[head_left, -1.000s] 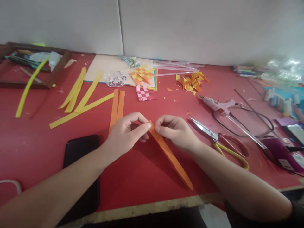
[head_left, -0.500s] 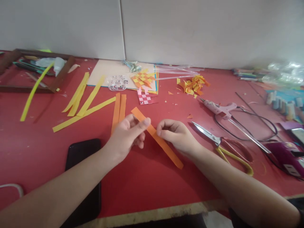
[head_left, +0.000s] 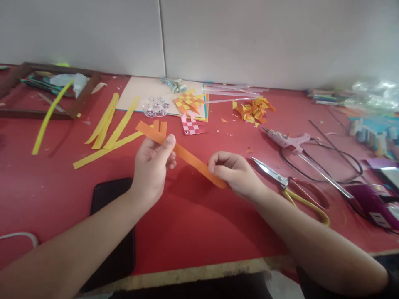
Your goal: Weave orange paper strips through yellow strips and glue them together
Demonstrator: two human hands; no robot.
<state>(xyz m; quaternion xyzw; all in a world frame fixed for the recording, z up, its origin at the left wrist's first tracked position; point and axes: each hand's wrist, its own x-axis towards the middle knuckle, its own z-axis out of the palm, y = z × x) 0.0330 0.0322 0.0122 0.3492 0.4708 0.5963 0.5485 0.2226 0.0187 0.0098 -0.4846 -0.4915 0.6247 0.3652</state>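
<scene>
An orange paper strip (head_left: 191, 159) slants down to the right between my two hands, held above the red table. My left hand (head_left: 153, 162) pinches its upper part between thumb and fingers. Near the strip's lower end, my right hand (head_left: 232, 170) is closed on it with thumb and forefinger. Behind my left hand lie two more orange strips (head_left: 163, 127), mostly hidden. Several yellow paper strips (head_left: 107, 120) are spread to the left of them. Beyond the hands sit a pink and red woven paper fish (head_left: 190, 126) and yellow-orange woven pieces (head_left: 188, 101).
Scissors (head_left: 283, 180) and a pink glue gun (head_left: 288, 141) with its cable lie on the right. A black phone (head_left: 109, 245) rests under my left forearm. At the back are a wooden frame (head_left: 81, 95), googly eyes (head_left: 156, 107) and a heap of paper scraps (head_left: 255, 111).
The orange strip has turned to a flatter slant, its upper end swinging left. My left hand has shifted left, and my right hand now grips nearer the lower end.
</scene>
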